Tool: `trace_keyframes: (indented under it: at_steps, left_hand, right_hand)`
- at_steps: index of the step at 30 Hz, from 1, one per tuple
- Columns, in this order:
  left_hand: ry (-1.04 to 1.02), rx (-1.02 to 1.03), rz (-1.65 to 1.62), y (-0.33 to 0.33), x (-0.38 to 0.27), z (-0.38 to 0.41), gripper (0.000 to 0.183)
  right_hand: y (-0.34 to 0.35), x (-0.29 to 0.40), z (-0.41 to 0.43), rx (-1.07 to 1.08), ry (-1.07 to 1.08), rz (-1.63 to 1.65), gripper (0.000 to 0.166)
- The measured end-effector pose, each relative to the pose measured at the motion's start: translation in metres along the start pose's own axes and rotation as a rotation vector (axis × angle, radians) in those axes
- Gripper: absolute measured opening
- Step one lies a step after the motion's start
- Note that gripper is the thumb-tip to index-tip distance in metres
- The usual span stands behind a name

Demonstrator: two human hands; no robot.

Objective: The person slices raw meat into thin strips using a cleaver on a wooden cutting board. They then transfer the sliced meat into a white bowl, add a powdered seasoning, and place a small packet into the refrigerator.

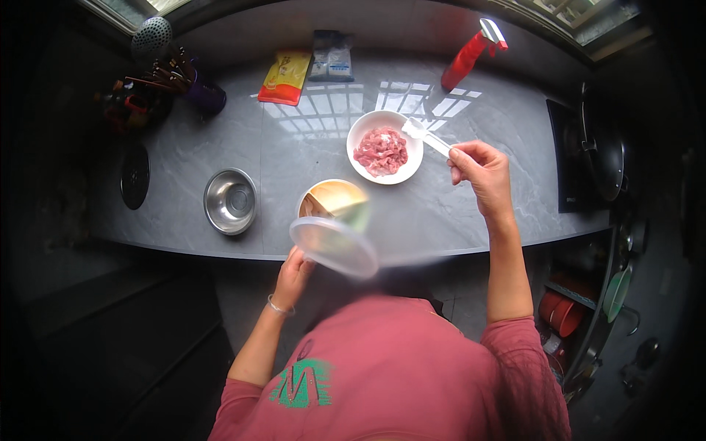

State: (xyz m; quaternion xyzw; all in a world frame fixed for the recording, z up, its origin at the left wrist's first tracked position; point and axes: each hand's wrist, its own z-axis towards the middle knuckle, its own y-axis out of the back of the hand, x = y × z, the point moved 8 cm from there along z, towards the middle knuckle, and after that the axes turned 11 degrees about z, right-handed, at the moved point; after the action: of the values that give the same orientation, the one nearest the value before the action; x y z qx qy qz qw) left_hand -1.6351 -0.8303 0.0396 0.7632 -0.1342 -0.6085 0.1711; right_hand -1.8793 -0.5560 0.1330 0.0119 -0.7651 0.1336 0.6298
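Note:
My right hand [483, 173] pinches the handle of a white plastic spoon [436, 142]. White powder [412, 128] is heaped in the spoon's bowl, over the right rim of a white bowl [356, 160]. Inside that bowl lie pieces of raw meat [380, 151] with some white powder on top. Close to the counter's front edge, my left hand [295, 275] grips a translucent round lid [335, 246] by its edge, tilted. Behind the lid stands a round container with compartments [336, 194], partly hidden by it. Whether lid and container are joined, I cannot tell.
A steel bowl [230, 202] and a black disc [135, 176] are at left. Toward the back are a purple utensil holder [208, 96], a yellow-red packet [285, 77], a blue-white packet [332, 58] and a red spray bottle [463, 62]. A black wok [606, 154] sits at right.

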Motion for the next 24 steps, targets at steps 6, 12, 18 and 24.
trace_keyframes:
  at_steps: [6,12,18,24]
  left_hand:
    - [-0.048,-0.022,-0.028,0.001,-0.006,0.000,0.041]
    - [-0.079,-0.023,-0.038,0.004,-0.010,0.000,0.041]
    - [-0.109,-0.038,0.044,0.003,0.002,-0.004,0.040]
    - [-0.072,-0.020,0.000,0.003,-0.019,0.002,0.041]
  right_hand:
    - [0.010,-0.017,-0.004,-0.017,-0.032,-0.034,0.009]
    - [0.009,-0.012,-0.005,-0.047,-0.036,0.027,0.009]
    - [-0.033,-0.026,-0.031,0.168,-0.129,-0.143,0.006]
    - [-0.122,-0.026,-0.068,0.549,0.533,-0.907,0.010]
